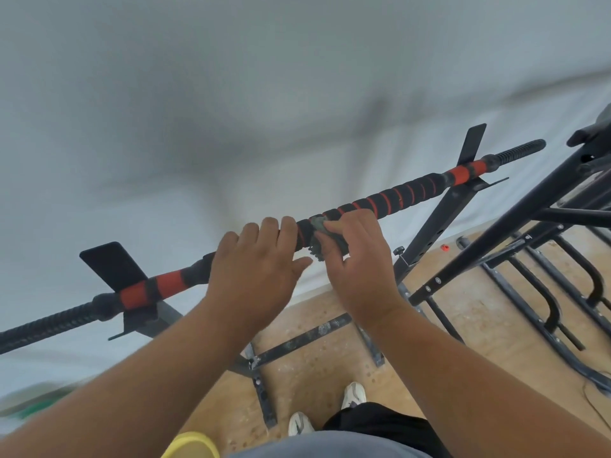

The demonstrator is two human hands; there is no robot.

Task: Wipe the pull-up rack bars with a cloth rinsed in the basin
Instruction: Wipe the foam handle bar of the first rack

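The black pull-up bar [406,193] with red rings and red end sleeves runs from lower left to upper right across the head view, resting in two black brackets. My left hand [254,269] lies over the bar's middle, fingers curled on top of it. My right hand [357,259] sits just to its right and presses a grey-green cloth [319,238] around the foam grip. Most of the cloth is hidden under the fingers. A yellow rim [190,446] shows at the bottom edge; I cannot tell whether it is the basin.
The rack's black uprights and floor feet [297,342] stand on a speckled tan floor. Another black frame [529,259] with curved bars fills the right side. A white wall lies behind. My shoes [353,395] are below, and something green [39,406] sits at the lower left.
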